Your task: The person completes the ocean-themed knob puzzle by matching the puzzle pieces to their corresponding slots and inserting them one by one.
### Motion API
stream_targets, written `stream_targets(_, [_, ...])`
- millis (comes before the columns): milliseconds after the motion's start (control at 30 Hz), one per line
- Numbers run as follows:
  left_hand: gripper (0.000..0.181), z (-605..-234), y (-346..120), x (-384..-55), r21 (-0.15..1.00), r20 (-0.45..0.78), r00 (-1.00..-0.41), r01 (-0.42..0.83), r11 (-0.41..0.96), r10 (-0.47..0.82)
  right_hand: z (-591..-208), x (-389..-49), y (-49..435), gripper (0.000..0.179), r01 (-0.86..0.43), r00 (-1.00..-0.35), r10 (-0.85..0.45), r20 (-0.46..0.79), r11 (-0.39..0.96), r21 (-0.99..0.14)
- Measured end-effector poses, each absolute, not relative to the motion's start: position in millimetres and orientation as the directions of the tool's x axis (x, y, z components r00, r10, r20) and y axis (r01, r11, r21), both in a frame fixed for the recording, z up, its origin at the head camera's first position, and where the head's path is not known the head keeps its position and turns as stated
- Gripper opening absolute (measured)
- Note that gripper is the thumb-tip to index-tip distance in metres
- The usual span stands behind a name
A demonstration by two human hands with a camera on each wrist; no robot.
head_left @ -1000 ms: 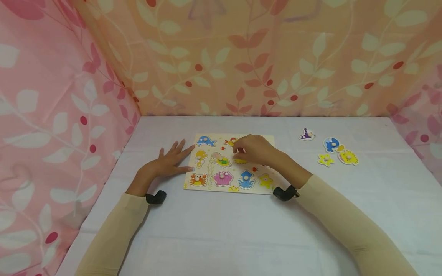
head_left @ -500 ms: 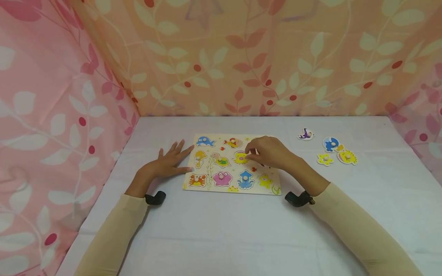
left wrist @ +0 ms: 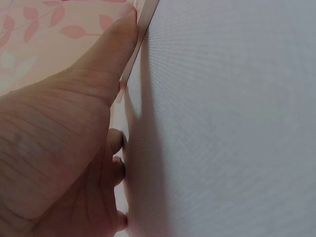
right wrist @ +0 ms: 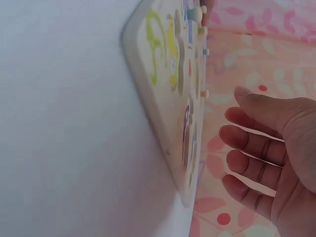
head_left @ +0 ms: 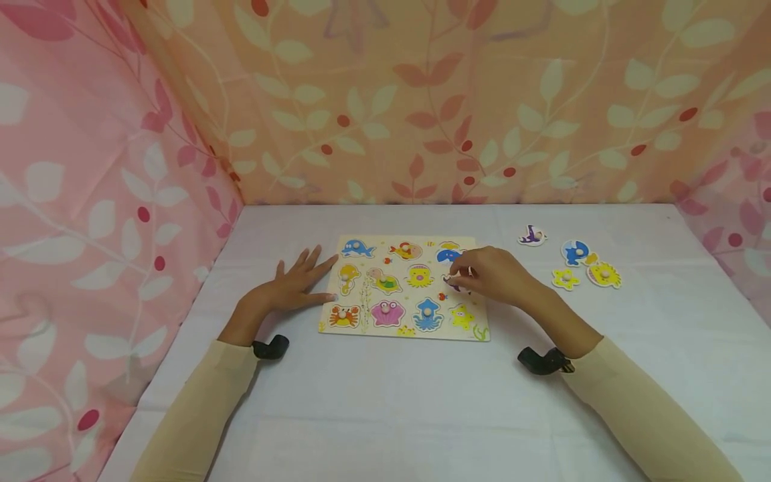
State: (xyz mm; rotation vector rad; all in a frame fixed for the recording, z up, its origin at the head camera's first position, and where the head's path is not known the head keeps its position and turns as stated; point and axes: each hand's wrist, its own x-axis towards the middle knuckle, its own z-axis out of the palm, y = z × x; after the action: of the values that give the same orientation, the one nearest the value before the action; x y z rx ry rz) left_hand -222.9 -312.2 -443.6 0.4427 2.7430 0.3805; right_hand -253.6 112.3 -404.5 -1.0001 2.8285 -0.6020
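On the white-covered table lies a wooden peg puzzle board point(head_left: 448, 333) with sea animals. My left hand point(head_left: 292, 284) rests flat at its left edge, fingers spread, thumb and a fingertip at the border. My right hand point(head_left: 496, 274) hovers over the board's right side, fingers loosely bent; nothing is between them in the right wrist view. Just left of it sits a yellow octopus piece point(head_left: 419, 276) with a pink knob. Knobbed pieces fill several other slots, among them a turtle point(head_left: 385, 281), a squid point(head_left: 427, 314) and a crab point(head_left: 344, 316). The right hand partly hides the right column.
Loose pieces lie right of the board: a purple one point(head_left: 533, 235), a blue one point(head_left: 575, 253), a yellow star point(head_left: 565, 278) and a round yellow one point(head_left: 604, 274). Patterned cloth point(head_left: 385, 120) stands behind the table and at both sides.
My right hand has moved right, off the octopus piece, uncovering it and the orange fish above. My left hand has stayed at the board's left edge.
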Motion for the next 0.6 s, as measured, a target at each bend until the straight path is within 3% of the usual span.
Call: stream_targets(600, [0.094, -444, -313, -223, 0.318, -0.276, -0.895, 0.26, 0.912, 0.351, -405, -243, 160, 0.022, -0.509, -0.844, -0.534, 0.048, 0.77, -0.384])
